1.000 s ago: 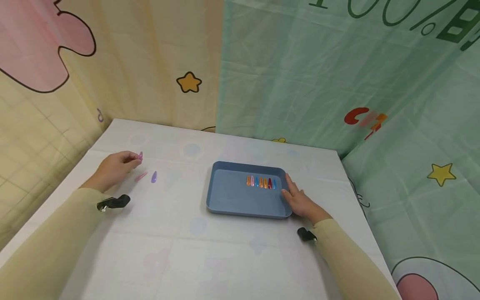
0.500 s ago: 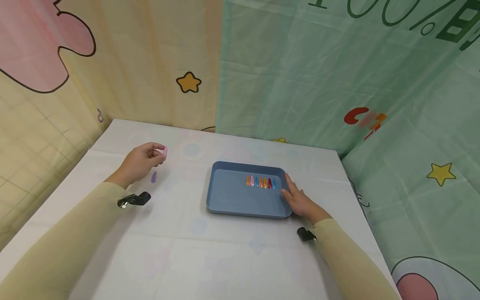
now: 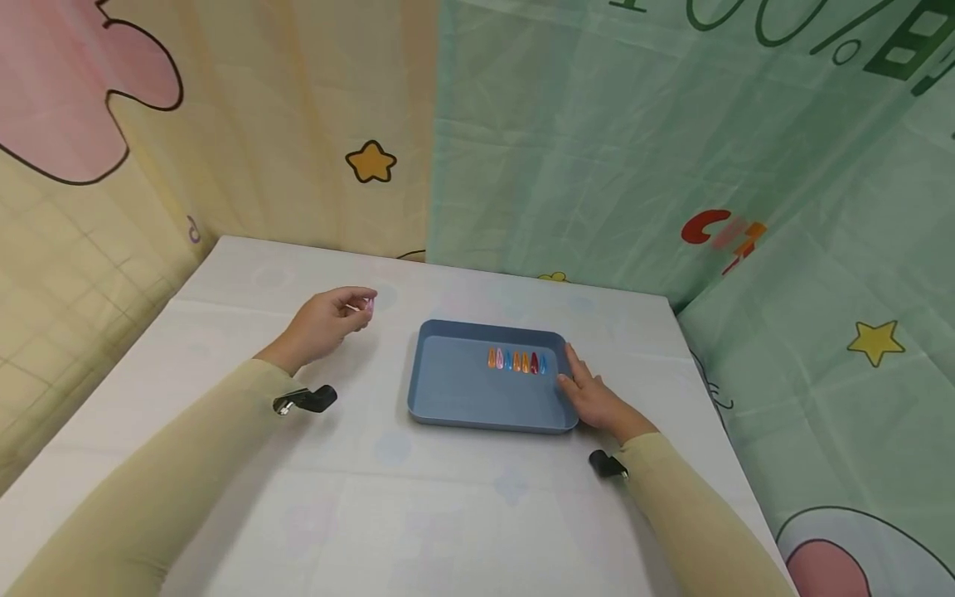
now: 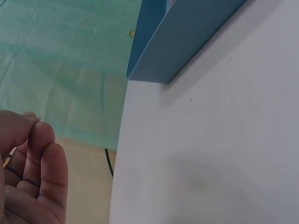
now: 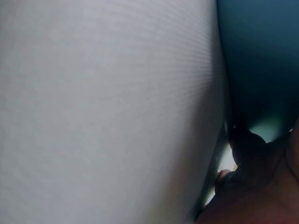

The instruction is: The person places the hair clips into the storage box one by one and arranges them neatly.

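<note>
My left hand is raised over the table left of the tray, pinching a small pink snap hair clip between thumb and fingertips. In the left wrist view only a sliver of the hair clip peeks out from the fingertips. A shallow blue-grey tray lies to the right. Inside it, a neat row of several hair clips in orange, pink, blue and red lies near the right side. My right hand rests against the tray's right edge, fingers extended along the outside and thumb at the rim.
A white cloth covers the table. Printed curtains hang around its back and sides. Each sleeve carries a black wrist camera, the left camera close above the table. The tray's low wall stands ahead of the left hand.
My left hand has lifted the pink hair clip and carried it right toward the tray. The purple clip on the table is now hidden behind that hand. The right hand and tray stay put.
</note>
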Action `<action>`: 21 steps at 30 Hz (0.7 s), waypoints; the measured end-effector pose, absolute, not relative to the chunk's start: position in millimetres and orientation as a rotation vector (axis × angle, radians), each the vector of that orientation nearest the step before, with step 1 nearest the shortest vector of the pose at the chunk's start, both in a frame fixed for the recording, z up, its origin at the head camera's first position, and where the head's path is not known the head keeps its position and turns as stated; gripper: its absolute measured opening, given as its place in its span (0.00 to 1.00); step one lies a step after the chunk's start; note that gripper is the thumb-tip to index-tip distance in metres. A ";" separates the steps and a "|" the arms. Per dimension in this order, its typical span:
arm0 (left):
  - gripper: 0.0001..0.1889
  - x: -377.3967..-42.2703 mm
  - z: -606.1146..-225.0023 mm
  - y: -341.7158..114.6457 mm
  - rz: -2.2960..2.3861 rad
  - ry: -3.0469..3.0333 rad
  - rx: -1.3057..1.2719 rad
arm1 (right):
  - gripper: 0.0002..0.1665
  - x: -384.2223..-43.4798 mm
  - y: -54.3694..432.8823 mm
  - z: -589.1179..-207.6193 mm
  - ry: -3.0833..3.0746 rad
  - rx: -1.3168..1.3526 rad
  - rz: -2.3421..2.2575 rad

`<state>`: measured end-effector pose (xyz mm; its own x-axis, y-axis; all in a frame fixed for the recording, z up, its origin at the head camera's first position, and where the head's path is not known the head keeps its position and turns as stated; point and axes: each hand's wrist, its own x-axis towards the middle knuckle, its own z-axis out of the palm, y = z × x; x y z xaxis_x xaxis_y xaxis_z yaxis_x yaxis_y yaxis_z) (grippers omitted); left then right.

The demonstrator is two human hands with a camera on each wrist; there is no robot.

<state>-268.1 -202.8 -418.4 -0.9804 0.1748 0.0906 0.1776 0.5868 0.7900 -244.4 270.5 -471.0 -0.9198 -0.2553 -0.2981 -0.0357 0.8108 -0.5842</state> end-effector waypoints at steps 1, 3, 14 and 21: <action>0.22 -269.0 -418.9 -199.6 -1.395 -2.805 -0.320 | 0.43 -244.3 270.2 -470.7 2.631 -0.220 -0.838; 0.21 -270.8 -419.7 -192.4 -1.422 -2.818 -0.334 | 0.43 -244.5 270.3 -470.5 2.632 -0.219 -0.834; 0.20 -276.2 -423.7 -142.5 -1.480 -2.850 -0.450 | 0.42 -245.9 272.1 -473.3 2.640 -0.230 -0.825; 0.21 -282.0 -427.8 -116.9 -1.451 -2.850 -0.504 | 0.42 -245.4 272.5 -472.3 2.640 -0.239 -0.833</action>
<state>-282.0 -116.9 -427.8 -0.9470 0.3165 0.0553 0.2309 0.5507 0.8021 -245.4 272.5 -472.3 -0.9206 -0.2643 -0.2875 -0.0516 0.8120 -0.5813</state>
